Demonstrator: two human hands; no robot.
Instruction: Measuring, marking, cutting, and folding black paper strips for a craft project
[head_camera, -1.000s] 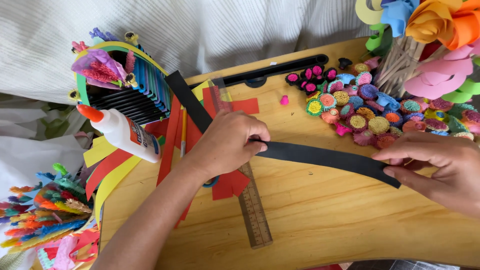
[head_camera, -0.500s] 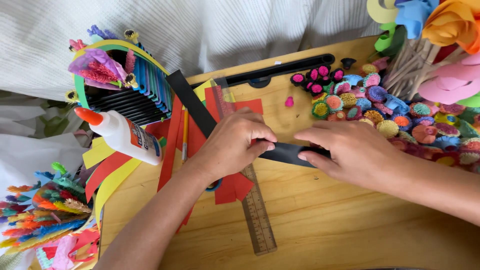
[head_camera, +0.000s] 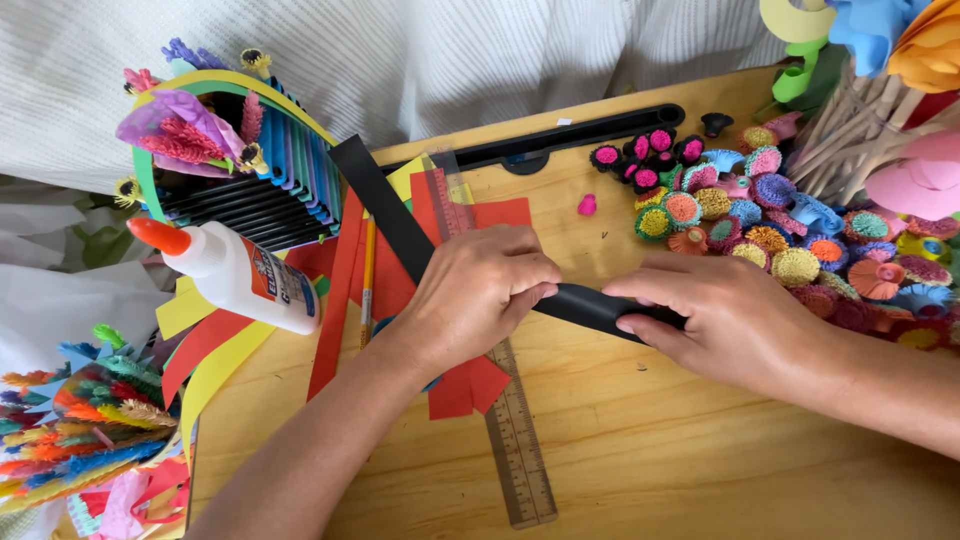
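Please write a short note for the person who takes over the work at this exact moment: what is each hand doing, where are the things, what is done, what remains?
Left hand: pressing the black paper strip down over the red paper sheets and the clear ruler.
Right hand: gripping the strip's other end, which looks folded or curled over under the fingers.
Nearby: glue bottle lying at the left, a pencil among the red sheets, small rolled paper flowers piled at the right.
Done: strip laid across the wooden table and held at both ends.
Left: the strip is not yet rolled, and the glue is not in hand.
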